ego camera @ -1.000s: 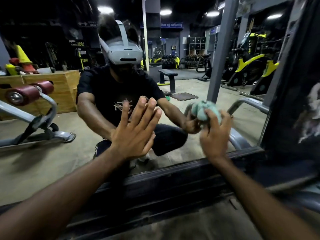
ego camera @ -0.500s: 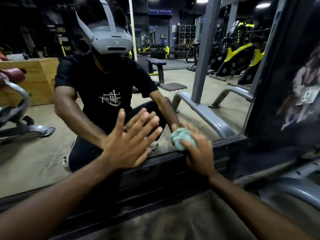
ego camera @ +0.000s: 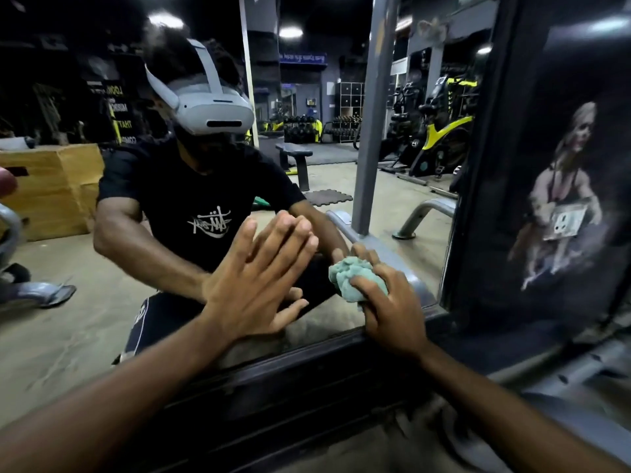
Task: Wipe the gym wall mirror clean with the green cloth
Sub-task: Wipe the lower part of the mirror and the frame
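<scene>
Head view: left hand [ego camera: 252, 288] spread flat on mirror [ego camera: 68, 336]; right hand [ego camera: 392, 317] clutches green cloth [ego camera: 346, 278] above black frame [ego camera: 307, 368]; poster [ego camera: 563, 199] alongside.

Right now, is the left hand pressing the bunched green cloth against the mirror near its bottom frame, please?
Not quite: in the head view the right hand presses the bunched green cloth against the mirror near its bottom frame.

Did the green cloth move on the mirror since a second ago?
Yes. The green cloth, held in the right hand, went down the mirror and now sits just above its dark bottom frame.
</scene>
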Demonstrator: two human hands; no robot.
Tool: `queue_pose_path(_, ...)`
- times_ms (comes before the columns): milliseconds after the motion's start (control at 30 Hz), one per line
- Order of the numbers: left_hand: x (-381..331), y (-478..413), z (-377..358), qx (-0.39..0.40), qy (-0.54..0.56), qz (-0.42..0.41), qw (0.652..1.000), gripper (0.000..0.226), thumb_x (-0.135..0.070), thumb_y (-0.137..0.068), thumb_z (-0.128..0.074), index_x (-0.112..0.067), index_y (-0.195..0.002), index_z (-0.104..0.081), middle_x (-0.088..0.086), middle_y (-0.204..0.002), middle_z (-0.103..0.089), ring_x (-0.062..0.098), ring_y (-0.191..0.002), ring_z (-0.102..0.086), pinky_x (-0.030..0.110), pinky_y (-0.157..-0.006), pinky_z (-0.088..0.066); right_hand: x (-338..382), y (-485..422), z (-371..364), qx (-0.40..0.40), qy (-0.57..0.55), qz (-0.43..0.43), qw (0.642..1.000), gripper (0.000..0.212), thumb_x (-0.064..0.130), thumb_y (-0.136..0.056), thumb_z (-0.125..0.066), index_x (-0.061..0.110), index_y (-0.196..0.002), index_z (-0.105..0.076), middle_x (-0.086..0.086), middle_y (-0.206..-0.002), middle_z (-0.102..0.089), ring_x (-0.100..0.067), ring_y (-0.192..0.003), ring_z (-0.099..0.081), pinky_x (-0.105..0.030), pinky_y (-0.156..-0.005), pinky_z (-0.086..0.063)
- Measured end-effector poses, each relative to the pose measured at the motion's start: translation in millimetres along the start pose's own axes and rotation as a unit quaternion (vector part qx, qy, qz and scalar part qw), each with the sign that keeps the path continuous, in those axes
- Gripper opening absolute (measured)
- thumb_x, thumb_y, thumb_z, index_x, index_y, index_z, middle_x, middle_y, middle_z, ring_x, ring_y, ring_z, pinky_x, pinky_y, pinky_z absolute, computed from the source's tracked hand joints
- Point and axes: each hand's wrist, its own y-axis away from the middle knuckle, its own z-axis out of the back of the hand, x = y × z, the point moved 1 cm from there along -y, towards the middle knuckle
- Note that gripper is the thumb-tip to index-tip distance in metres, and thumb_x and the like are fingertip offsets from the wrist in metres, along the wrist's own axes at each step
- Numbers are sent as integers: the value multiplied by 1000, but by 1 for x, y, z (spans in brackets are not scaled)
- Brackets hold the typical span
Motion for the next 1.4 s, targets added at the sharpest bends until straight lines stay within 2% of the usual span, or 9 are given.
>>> queue_pose_path(200,11,-66,10,-7,-18,51,999,93,-61,-95,-43,-6,-164,-14,21,-171,-10,42,-157,-13,64,-124,-15,-42,-62,31,-127,-2,-181,975,46,9,-79,-55,25,-123,-52,-13,-126,-43,-33,-113,-49,-48,-92,-49)
queue_pose_path(400,7,-65,6,11,-33,62,997,94,-60,-94,-44,-3,-164,-14,24,-170,-9,45,-157,-12,69,-122,-15,-40,-20,27,37,-9,24,999,50,8,-81,-72,28,-123,-57,-14,-119,-55,-35,-104,-55,-45,-80,-49)
queue_pose_path(467,-4,-68,6,3,-11,63,998,95,-56,-90,-52,-4,-163,-18,25,-170,-11,46,-157,-12,72,-121,-11,-62,-43,44,21,35,52,998,43,14,-82,-68,30,-121,-58,-14,-116,-55,-35,-101,-55,-41,-75,-46)
queue_pose_path(633,-63,-99,-6,0,24,-25,999,96,-55,-85,-56,-9,-163,-25,20,-170,-16,40,-158,-14,59,-126,-8,-111,-68,66,-108,127,-143,976,49,8,-76,-70,28,-119,-57,-8,-120,-55,-34,-102,-52,-43,-80,-38)
queue_pose_path(833,-71,-115,-17,2,-23,0,1000,89,-55,-92,-44,-9,-164,-20,19,-171,-15,36,-158,-16,57,-127,0,-132,-44,76,39,54,30,997,22,21,-94,-58,22,-114,-68,-7,-115,-64,-32,-91,-58,-46,-70,-46)
queue_pose_path(1000,-76,-112,-21,-4,-23,9,1000,87,-56,-94,-43,-10,-164,-21,18,-171,-15,36,-158,-17,59,-126,-11,-126,-48,61,-84,44,-53,994,23,21,-91,-60,26,-113,-59,-8,-110,-59,-28,-94,-52,-38,-74,-36)
queue_pose_path(1100,-76,-111,-21,-5,-31,9,999,84,-55,-96,-39,-10,-164,-19,18,-171,-14,36,-158,-17,59,-124,-14,-116,5,41,-27,32,-97,994,42,12,-78,-66,31,-114,-56,-3,-110,-58,-27,-93,-53,-39,-73,-39)
queue_pose_path(1233,-84,-100,-20,1,3,37,999,80,-50,-98,-41,-12,-165,-19,16,-171,-16,35,-158,-18,59,-125,-15,-124,35,48,87,33,-27,995,50,13,-72,-69,32,-116,-54,0,-113,-54,-31,-87,-57,-42,-68,-44)
queue_pose_path(1400,-96,-34,-20,33,30,56,997,77,-48,-98,-49,-14,-163,-26,13,-171,-20,32,-157,-21,62,-123,-18,-124,14,52,2,99,-131,986,47,13,-69,-83,25,-110,-63,-1,-115,-59,-28,-97,-50,-38,-75,-34)
